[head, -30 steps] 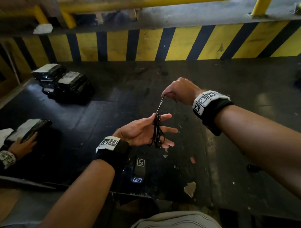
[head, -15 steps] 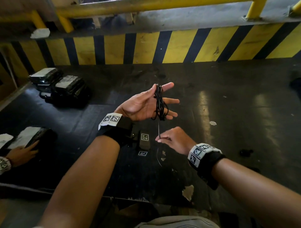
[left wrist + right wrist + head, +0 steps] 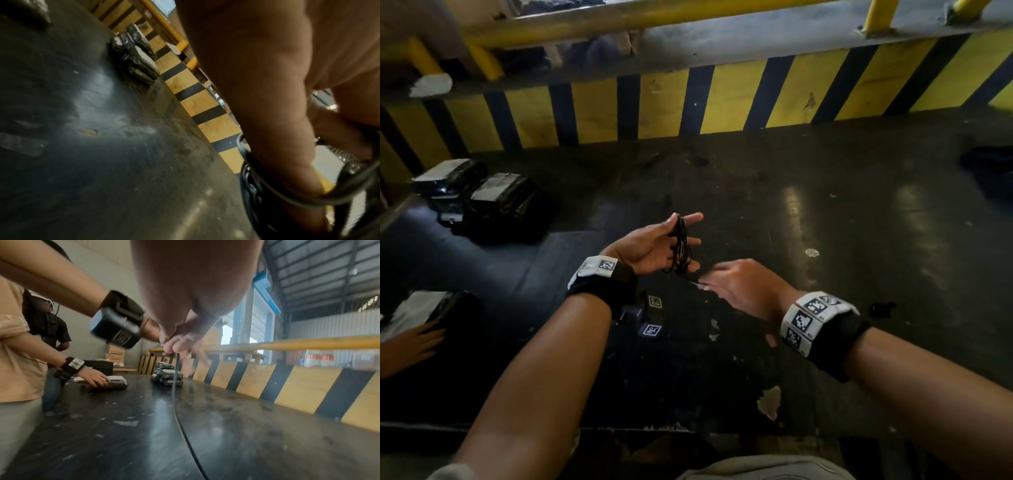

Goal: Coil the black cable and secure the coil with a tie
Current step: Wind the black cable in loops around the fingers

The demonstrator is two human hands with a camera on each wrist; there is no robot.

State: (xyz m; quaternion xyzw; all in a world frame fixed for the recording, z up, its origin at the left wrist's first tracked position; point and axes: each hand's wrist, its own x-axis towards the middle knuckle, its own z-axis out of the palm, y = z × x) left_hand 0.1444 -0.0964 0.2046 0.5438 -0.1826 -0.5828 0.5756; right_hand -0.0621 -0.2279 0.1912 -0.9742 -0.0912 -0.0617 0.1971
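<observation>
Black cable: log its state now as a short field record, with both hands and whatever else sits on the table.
cable: black cable wound in loops around the straight fingers of the left hand
loose end: runs from the coil's lower end to the right hand, which pinches it; free length trails below in the right wrist view
tie: none visible
height: both hands above the black table
other items: wrapped black bundles at far left; another person's hand on a bundle at the left edge

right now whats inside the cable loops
The left hand's straight fingers pass through the black cable coil; the fingers' far sides are hidden. The right hand pinches the loose end.
</observation>
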